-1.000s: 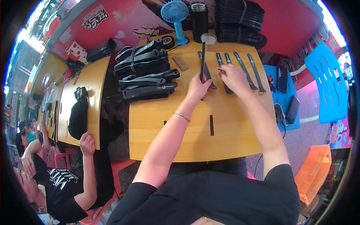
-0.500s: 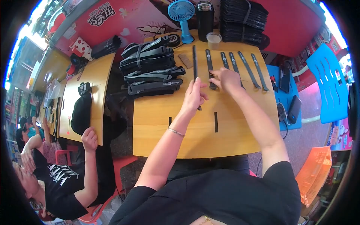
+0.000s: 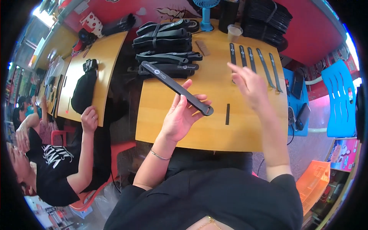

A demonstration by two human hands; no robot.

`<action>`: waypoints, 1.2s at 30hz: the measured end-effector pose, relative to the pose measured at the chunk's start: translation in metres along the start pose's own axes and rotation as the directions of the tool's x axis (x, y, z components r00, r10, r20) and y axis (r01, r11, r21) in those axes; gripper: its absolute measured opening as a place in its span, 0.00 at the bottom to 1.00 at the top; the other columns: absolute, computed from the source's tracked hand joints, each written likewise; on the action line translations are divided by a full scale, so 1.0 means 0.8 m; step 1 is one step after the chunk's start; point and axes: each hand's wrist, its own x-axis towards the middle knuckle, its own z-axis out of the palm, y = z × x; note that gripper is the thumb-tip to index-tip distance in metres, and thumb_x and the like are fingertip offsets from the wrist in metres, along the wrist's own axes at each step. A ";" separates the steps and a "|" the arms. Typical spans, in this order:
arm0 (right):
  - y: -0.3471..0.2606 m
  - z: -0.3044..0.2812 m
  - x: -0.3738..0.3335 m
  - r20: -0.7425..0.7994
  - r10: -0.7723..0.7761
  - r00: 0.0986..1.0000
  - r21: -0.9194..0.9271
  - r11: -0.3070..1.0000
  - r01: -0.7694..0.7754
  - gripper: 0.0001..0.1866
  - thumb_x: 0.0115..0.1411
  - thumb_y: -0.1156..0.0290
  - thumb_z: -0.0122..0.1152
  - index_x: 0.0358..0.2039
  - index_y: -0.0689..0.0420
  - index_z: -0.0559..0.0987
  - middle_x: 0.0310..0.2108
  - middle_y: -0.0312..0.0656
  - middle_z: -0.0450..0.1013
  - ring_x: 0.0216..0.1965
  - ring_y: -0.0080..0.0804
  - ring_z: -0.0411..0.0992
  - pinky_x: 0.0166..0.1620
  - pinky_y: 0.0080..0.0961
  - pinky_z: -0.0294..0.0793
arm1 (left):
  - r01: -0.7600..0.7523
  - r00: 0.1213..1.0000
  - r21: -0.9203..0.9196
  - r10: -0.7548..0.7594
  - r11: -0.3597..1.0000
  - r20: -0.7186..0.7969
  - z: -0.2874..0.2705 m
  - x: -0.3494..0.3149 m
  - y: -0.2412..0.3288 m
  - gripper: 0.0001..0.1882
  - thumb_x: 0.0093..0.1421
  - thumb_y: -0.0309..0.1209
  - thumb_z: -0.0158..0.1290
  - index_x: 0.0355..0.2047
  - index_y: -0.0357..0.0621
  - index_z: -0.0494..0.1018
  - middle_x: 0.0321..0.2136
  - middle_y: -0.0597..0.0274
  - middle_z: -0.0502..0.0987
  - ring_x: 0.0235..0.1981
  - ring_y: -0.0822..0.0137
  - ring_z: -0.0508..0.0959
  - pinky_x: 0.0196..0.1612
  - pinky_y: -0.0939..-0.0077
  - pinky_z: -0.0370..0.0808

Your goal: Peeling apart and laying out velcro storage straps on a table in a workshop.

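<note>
A long black strap (image 3: 166,81) with pale print and a small slot at its rounded near end lies across the upturned palm of my left hand (image 3: 180,119). My left thumb presses on its printed face, and its far end reaches over the stacked straps. My right hand (image 3: 248,86) hovers, slightly blurred, over the table's right half with fingers stretched out and nothing seen in them. Beyond it several similar black straps (image 3: 262,65) lie side by side, partly hidden by this hand. A short black strip (image 3: 227,114) lies on the wooden table (image 3: 199,140) between my arms.
Bundled black straps (image 3: 163,40) are piled at the back left, beside a brown scrap (image 3: 201,48). A clear cup (image 3: 234,32), a blue fan (image 3: 206,19) and a stacked black bundle (image 3: 268,19) stand behind. At left, a person sits at another table (image 3: 115,57).
My left hand has turned palm up, bringing the strap from edge-on to face-up and slanting left. My right hand has come off the straps and shifted right. The view has shifted too.
</note>
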 end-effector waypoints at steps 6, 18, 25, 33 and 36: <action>-0.082 0.005 -0.086 0.076 -0.097 0.992 0.289 0.955 0.071 0.18 0.62 0.71 0.51 0.53 0.55 0.73 0.28 0.46 0.74 0.30 0.43 0.72 0.35 0.35 0.70 | -0.037 0.999 -0.119 0.033 0.992 -0.033 0.005 -0.010 -0.011 0.25 0.71 0.44 0.32 0.66 0.64 0.45 0.45 0.54 0.75 0.52 0.54 0.74 0.48 0.57 0.77; -0.096 0.035 -0.124 0.095 -0.064 0.993 0.395 0.918 0.021 0.24 0.60 0.80 0.52 0.58 0.55 0.69 0.37 0.45 0.77 0.32 0.35 0.76 0.36 0.27 0.73 | -0.112 0.992 0.010 0.111 0.994 0.052 0.026 -0.026 -0.026 0.35 0.65 0.23 0.46 0.68 0.55 0.43 0.47 0.54 0.73 0.51 0.62 0.74 0.49 0.67 0.77; -0.100 0.026 -0.126 0.061 0.009 0.998 0.546 0.837 -0.041 0.22 0.62 0.79 0.50 0.57 0.55 0.70 0.45 0.48 0.75 0.35 0.35 0.78 0.38 0.27 0.76 | -0.151 0.988 0.002 0.151 0.989 -0.018 0.017 -0.033 -0.026 0.32 0.64 0.22 0.46 0.66 0.53 0.49 0.46 0.52 0.75 0.46 0.61 0.78 0.48 0.69 0.79; -0.104 0.030 -0.131 0.066 -0.031 0.997 0.425 0.905 0.000 0.21 0.62 0.82 0.48 0.56 0.57 0.71 0.44 0.47 0.76 0.35 0.33 0.79 0.37 0.23 0.74 | -0.245 0.966 0.106 0.252 0.964 -0.052 0.020 -0.036 -0.024 0.34 0.63 0.23 0.49 0.66 0.53 0.49 0.43 0.54 0.77 0.49 0.55 0.76 0.48 0.65 0.79; -0.103 0.037 -0.131 0.011 -0.008 1.000 0.415 0.910 0.002 0.22 0.60 0.78 0.53 0.55 0.51 0.72 0.31 0.47 0.78 0.33 0.38 0.78 0.36 0.30 0.76 | -0.257 0.963 0.132 0.265 0.957 -0.048 0.024 -0.037 -0.022 0.34 0.63 0.23 0.49 0.66 0.52 0.49 0.42 0.54 0.77 0.49 0.54 0.76 0.48 0.64 0.79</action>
